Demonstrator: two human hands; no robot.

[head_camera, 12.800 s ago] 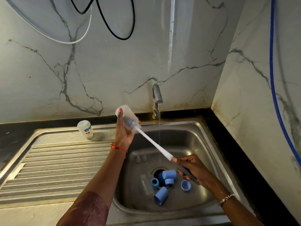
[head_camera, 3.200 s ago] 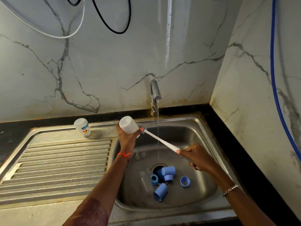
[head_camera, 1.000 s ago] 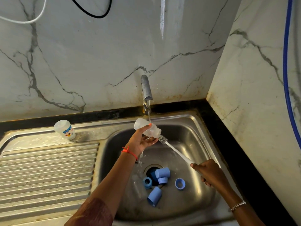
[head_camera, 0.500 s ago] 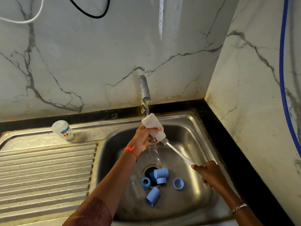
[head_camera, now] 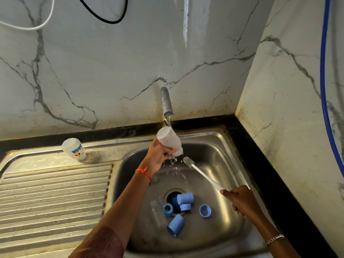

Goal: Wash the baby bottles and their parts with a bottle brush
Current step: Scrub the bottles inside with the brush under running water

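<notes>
Brush is out of the bottle: half a second ago its bristle head sat at the bottle's mouth, a second ago it was just at the neck; now the bottle brush hangs free in the air just to the right of and below the mouth, not touching it. The left hand holds the baby bottle over the sink, fingers clamped round the body, base tipped up toward the tap, mouth pointing down and right. Water runs from the tap onto the bottle's raised base, and drops fall from the mouth into the basin. The right hand is closed on the brush handle, low and to the right, white shaft slanting up-left toward the bottle. Judgement: scrubbing of this bottle's inside is finished and the step in hand is rinsing and draining it. Remaining work lies in the basin: blue caps, a blue ring and other blue parts clustered round the drain, plus what looks like a clear bottle lying beside them, hard to make out. A second bottle with a printed label stands on the steel draining board, well apart to the left; whether it is already washed cannot be told. Task roughly at an early-to-middle stage.
</notes>
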